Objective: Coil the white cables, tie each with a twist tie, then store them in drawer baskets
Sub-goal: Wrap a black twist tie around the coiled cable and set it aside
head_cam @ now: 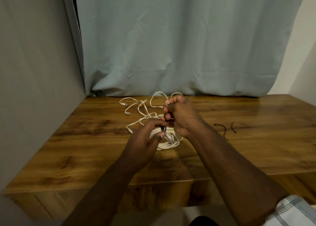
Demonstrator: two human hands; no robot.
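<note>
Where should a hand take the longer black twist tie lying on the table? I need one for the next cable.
Probably at the longer twist tie's bulbous end nearest the hands, coming from above with a fingertip pinch. It lies flat and curved on the bare table, right of the coiled cable, apart from the shorter tie, so nothing crowds that end.

Domestic room, likely a home: wood-grain desk [239,150] set in a corner against a plain wall [34,72], backed by a full-length pale blue-green curtain [171,46].
</note>
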